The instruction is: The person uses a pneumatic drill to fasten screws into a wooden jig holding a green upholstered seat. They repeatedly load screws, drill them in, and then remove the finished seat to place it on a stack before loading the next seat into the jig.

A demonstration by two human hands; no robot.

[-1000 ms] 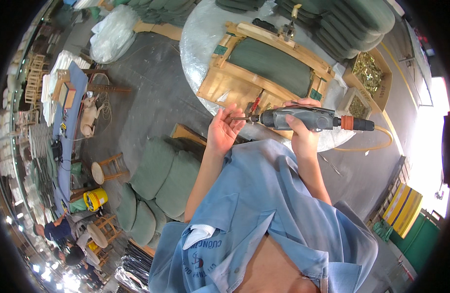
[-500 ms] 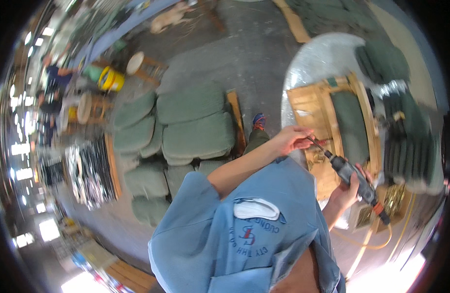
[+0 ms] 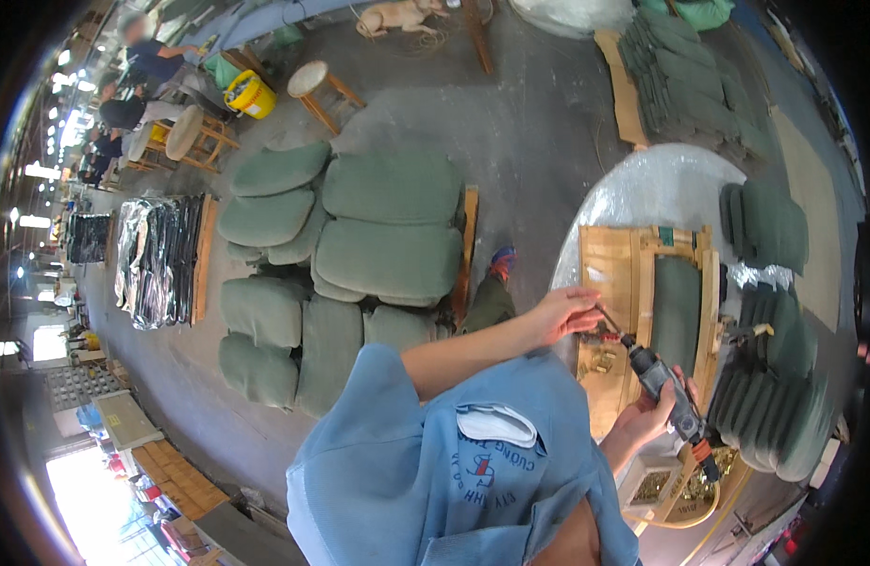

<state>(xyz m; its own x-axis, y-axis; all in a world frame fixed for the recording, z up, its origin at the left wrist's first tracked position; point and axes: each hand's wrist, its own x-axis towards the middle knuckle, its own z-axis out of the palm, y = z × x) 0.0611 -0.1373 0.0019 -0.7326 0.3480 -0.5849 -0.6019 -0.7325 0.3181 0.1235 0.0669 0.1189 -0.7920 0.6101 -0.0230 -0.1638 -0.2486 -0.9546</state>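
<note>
My right hand (image 3: 645,417) is wrapped round a dark power screwdriver (image 3: 663,385) with an orange rear end. The long bit (image 3: 610,319) points up and left from its nose. At the bit's tip my left hand (image 3: 567,315) is closed in a pinch; whatever lies between the fingertips is too small to tell. Both hands are over a wooden frame (image 3: 600,247) with a green padded cushion (image 3: 677,307) set inside it. Small brassy pieces of hardware (image 3: 603,360) lie on the frame's board beneath the bit.
The frame rests on a plastic-wrapped round table (image 3: 586,212). Green cushions (image 3: 777,363) line its right side; a box of brassy hardware (image 3: 709,486) and a yellow hose (image 3: 676,522) are near my right arm. Stacked green cushions (image 3: 388,255) stand left. People (image 3: 157,61) are far left.
The view has shifted, so the table, frame and cushion stacks appear lower. My hands keep the same hold, the left at the bit's tip and the right round the power screwdriver.
</note>
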